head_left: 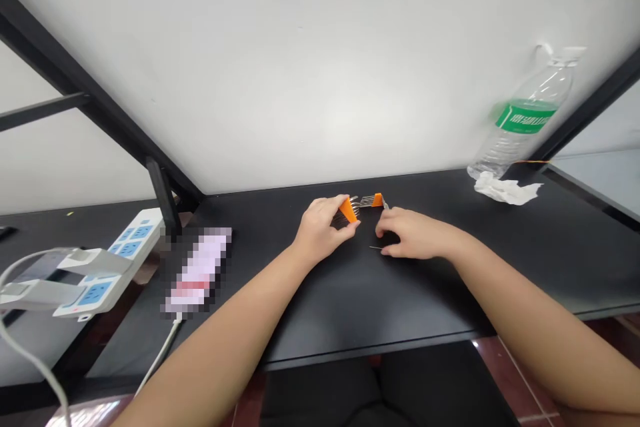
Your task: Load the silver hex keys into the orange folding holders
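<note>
My left hand (323, 228) is closed on an orange holder (349, 209), pinching it between thumb and fingers. Several thin metal prongs stick out from that piece toward the right. Just behind, another orange piece (378, 200) with similar thin metal prongs (367, 201) rests near the back of the black table. My right hand (413, 232) is bent over the tabletop, its thumb and forefinger apart. By its thumb tip lies a thin metal pin (375, 247); whether the thumb touches it I cannot tell. The prongs nearest my left fingers are partly hidden.
A clear bottle with a green label (527, 117) and a crumpled tissue (506, 189) are at the back right of the black table (340, 310). To the left are a blurred-out phone (200, 270), its cable (163, 350) and a white power strip (117, 257) with plugs.
</note>
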The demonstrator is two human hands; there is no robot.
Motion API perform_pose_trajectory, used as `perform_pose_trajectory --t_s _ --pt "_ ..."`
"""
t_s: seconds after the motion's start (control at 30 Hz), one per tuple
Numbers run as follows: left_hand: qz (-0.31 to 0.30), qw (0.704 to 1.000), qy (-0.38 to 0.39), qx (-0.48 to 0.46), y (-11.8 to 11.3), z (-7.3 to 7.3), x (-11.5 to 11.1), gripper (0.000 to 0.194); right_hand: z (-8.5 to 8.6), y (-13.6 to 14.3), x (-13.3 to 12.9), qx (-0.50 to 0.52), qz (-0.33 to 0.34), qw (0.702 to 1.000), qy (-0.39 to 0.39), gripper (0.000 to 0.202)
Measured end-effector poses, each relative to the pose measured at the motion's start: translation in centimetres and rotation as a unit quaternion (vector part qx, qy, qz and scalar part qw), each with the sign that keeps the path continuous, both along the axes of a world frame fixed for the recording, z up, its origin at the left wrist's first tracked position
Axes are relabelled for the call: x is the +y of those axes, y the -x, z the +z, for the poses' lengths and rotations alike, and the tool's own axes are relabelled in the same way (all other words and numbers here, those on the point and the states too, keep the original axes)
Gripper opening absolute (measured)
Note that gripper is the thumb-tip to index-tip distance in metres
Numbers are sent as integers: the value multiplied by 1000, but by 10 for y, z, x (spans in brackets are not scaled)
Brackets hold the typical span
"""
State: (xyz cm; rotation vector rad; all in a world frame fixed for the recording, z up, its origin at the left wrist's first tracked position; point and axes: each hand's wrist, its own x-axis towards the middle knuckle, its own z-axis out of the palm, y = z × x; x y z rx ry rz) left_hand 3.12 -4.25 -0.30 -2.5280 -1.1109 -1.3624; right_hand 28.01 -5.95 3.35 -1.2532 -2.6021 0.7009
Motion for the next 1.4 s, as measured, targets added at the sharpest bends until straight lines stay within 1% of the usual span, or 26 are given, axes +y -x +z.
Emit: perform_pose_trajectory --t_s 0.07,0.13,0.2,0.27,0.37,0.43,0.5,0.57,0.67,0.9,1.03,1.2,1.23,1.3,1.4 --pt "1 1000 6 4 1 -1 1 48 -1 4 -6 -96 25 995 -28 3" --pt "-2 1000 3 11 1 -2 2 49 -5 12 -12 -146 34 986 -72 10" --pt "-5 1000 1 17 1 -2 3 49 -8 20 -14 -154 26 980 -124 12" --pt "-8 1000 -2 22 2 -2 5 49 -9 22 -13 -116 5 984 -138 11" --pt "-14 999 -7 28 2 -3 6 49 -6 19 -8 23 -27 994 -106 9" --pt "-12 1000 -7 27 2 -3 6 50 -5 17 -4 125 -38 987 -94 10" --pt "-7 1000 -3 26 2 -3 6 50 -6 16 -2 189 -41 977 -93 9" --pt "-2 1000 4 27 2 -3 5 50 -8 17 -1 211 -32 973 -91 8" --pt "5 999 15 29 3 -3 5 50 -9 18 -1 210 -27 974 -86 8" --pt "-6 999 1 39 1 -1 4 49 -6 15 -2 219 -39 973 -60 8" --pt "1 999 7 40 2 -1 4 50 -3 14 -3 233 -47 970 -50 8" --pt "2 999 1 43 3 -1 4 48 -2 14 -5 254 -47 966 -6 8" --pt "-1 999 -3 43 3 0 4 48 -2 14 -5 263 -57 963 18 8" --pt "-12 999 -12 47 2 1 4 48 -1 14 -5 288 -89 949 94 6" --pt "-22 998 -16 61 1 2 5 46 1 14 -3 322 -133 913 210 3"
